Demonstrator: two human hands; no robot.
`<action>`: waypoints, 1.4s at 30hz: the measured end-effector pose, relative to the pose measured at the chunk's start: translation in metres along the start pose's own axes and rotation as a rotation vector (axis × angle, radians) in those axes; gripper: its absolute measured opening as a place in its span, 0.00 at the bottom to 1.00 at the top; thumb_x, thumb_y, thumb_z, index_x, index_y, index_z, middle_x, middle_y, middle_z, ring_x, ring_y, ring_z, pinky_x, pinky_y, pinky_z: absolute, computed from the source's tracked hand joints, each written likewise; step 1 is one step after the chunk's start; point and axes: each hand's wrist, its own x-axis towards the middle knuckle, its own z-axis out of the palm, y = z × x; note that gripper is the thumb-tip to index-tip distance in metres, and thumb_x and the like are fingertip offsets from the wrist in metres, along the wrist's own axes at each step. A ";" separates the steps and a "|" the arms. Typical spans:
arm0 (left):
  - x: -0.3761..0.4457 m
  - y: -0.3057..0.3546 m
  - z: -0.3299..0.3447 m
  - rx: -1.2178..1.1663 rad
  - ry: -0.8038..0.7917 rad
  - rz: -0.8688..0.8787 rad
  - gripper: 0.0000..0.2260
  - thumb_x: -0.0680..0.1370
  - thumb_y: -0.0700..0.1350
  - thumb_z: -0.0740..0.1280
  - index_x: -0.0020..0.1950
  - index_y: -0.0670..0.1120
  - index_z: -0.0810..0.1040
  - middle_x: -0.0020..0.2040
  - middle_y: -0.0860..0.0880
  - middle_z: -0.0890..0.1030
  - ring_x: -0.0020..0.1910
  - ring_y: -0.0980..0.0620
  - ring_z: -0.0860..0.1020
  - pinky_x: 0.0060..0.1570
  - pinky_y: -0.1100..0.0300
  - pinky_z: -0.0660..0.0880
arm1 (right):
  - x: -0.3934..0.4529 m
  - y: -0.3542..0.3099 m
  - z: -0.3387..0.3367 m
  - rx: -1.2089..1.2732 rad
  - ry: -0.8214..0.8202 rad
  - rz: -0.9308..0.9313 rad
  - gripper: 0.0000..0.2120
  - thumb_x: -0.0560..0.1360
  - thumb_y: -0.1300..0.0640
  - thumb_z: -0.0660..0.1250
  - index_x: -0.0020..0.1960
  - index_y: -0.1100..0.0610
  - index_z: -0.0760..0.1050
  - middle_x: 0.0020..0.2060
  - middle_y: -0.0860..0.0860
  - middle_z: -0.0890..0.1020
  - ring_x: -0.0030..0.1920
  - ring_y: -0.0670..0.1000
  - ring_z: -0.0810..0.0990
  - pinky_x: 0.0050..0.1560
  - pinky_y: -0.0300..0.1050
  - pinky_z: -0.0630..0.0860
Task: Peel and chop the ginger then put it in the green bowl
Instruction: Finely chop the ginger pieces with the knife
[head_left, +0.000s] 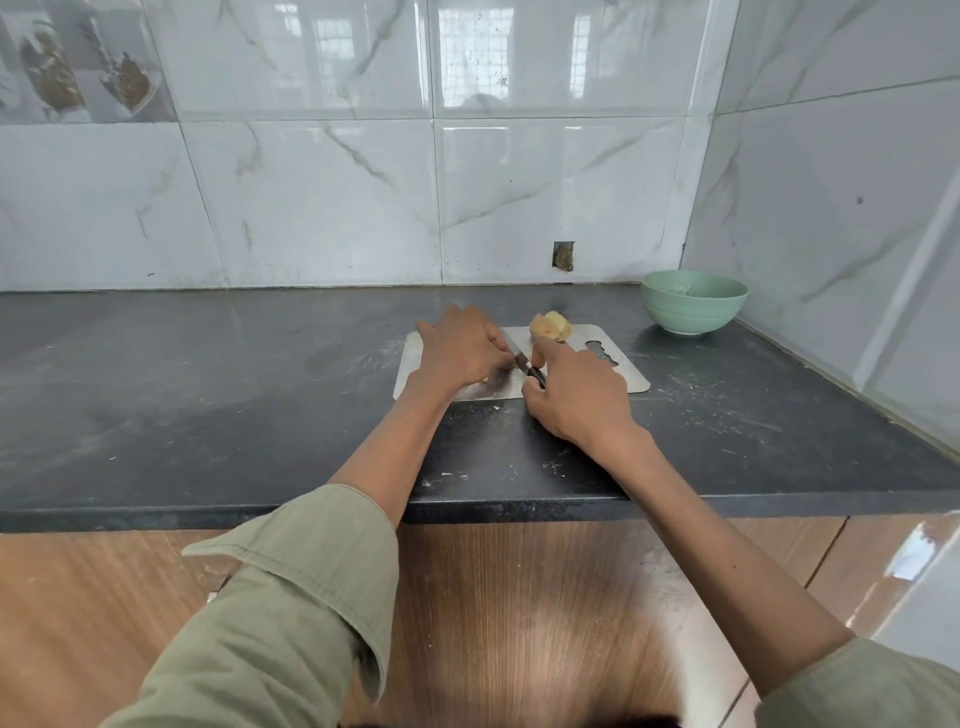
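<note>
A steel cutting board (621, 382) lies on the dark counter. At its far edge sits a pale yellow lump of ginger (551, 326). My left hand (460, 351) lies palm down on the board. Its fingers are curled next to the knife blade, over a small ginger piece that is almost wholly hidden. My right hand (576, 397) grips the black handle of a small knife (525, 364), with the forefinger stretched forward towards the ginger lump. The blade points away from me between the two hands. The green bowl (693, 304) stands at the back right, apart from the board.
The black counter (208, 389) stretches far to the left and carries pale scrapings around the board. Tiled walls close the back and the right side, just behind the bowl. The counter's front edge (519, 506) runs under my forearms.
</note>
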 end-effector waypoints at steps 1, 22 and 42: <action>0.000 0.001 0.000 -0.001 -0.002 0.002 0.13 0.71 0.53 0.76 0.28 0.59 0.79 0.39 0.58 0.84 0.53 0.55 0.76 0.64 0.41 0.62 | 0.003 0.000 0.000 0.012 -0.017 0.009 0.08 0.77 0.51 0.62 0.54 0.51 0.71 0.46 0.54 0.79 0.49 0.61 0.77 0.42 0.50 0.65; -0.006 0.007 0.000 0.022 0.050 -0.024 0.09 0.73 0.55 0.75 0.33 0.59 0.82 0.37 0.59 0.84 0.49 0.56 0.77 0.51 0.51 0.58 | 0.001 -0.001 0.003 -0.029 0.012 0.030 0.11 0.80 0.49 0.60 0.60 0.52 0.71 0.48 0.55 0.81 0.51 0.61 0.78 0.43 0.51 0.66; -0.004 0.006 0.002 -0.050 0.006 -0.064 0.06 0.72 0.55 0.77 0.35 0.57 0.86 0.27 0.60 0.79 0.45 0.55 0.78 0.69 0.36 0.64 | -0.019 -0.003 -0.002 -0.020 0.084 0.038 0.09 0.78 0.48 0.62 0.56 0.50 0.72 0.41 0.51 0.76 0.45 0.59 0.76 0.42 0.50 0.67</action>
